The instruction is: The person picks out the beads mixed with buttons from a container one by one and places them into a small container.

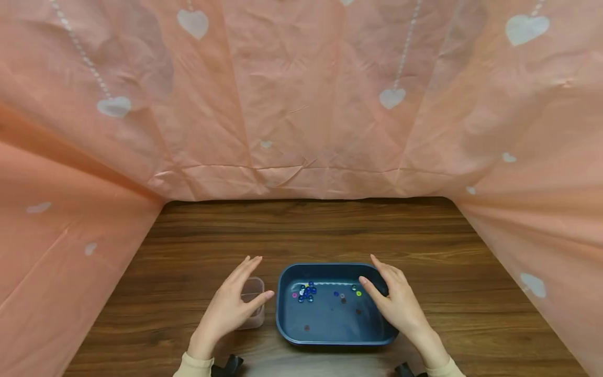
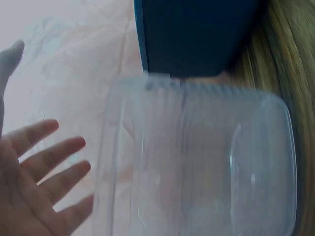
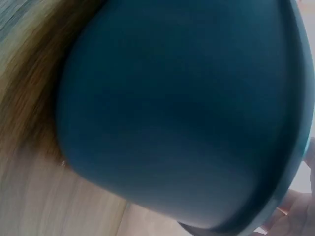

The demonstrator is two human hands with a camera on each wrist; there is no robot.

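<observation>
Left hand [image 1: 229, 308] spread beside one clear ribbed plastic cup [image 1: 252, 302], right hand [image 1: 393, 300] open at rim of one rounded blue tray [image 1: 330, 337], small glossy beads [image 1: 307, 291] inside, wood-grain table [image 1: 306, 230].

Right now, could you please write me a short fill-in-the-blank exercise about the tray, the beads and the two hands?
1. The small coloured beads lie inside the dark ____ tray.
2. The clear plastic cup stands on the wooden table beside the person's ____ hand.
3. The right hand is at the tray's ____ side.
4. Both hands have their fingers ____, gripping nothing.

Missing words: blue; left; right; open
</observation>
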